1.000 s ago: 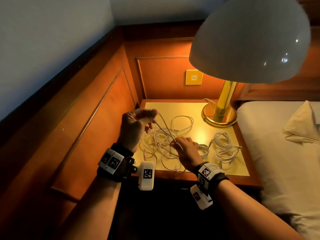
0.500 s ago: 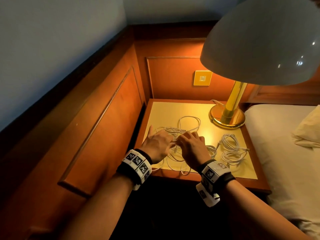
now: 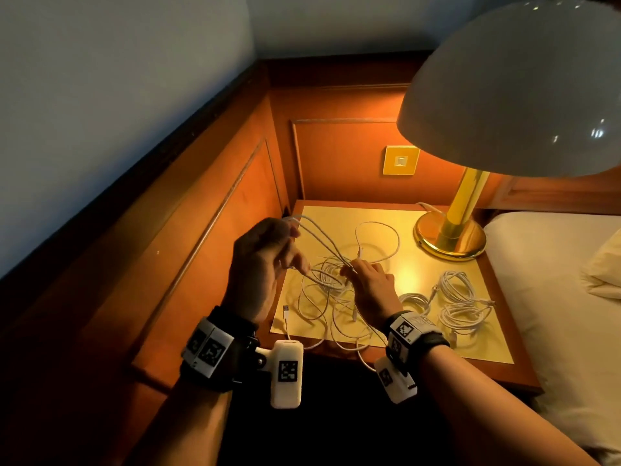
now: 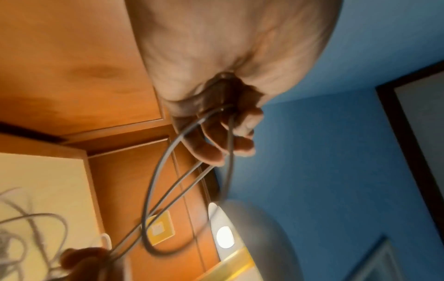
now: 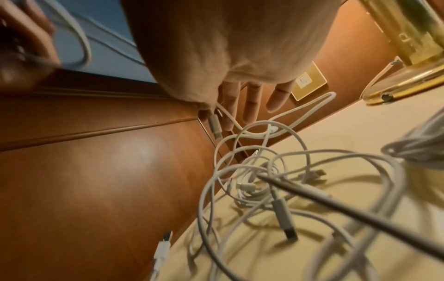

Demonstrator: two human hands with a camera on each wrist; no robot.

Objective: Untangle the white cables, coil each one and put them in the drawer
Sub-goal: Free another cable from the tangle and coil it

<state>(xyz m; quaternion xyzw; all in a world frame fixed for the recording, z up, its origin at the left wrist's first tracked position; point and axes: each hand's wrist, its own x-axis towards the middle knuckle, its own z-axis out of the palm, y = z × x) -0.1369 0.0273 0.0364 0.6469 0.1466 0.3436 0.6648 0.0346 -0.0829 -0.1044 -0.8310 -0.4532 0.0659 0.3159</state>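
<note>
A tangle of white cables [image 3: 327, 299] lies on the nightstand top [image 3: 339, 218], and it also fills the right wrist view [image 5: 261, 178]. My left hand [image 3: 291, 245] is raised above the table's left side. Its fingers [image 4: 216, 144] curl round long loops of one cable [image 4: 153, 205]. My right hand [image 3: 349, 269] pinches the same cable [image 5: 217, 112] between thumb and forefinger just above the tangle; its other fingers are straight. A USB plug [image 3: 286, 311] lies at the front left. No drawer shows.
Two coiled white cables [image 3: 460, 297] [image 3: 415, 302] lie on the right part of the top. A brass lamp base [image 3: 450, 237] stands at the back right, with its big shade [image 3: 510, 89] overhead. Wood panelling closes the left and back. A bed [image 3: 554, 280] adjoins on the right.
Half a second ago both hands were down on the tangle. The left hand has since risen with loops of cable, and the right now pinches a strand just above the pile.
</note>
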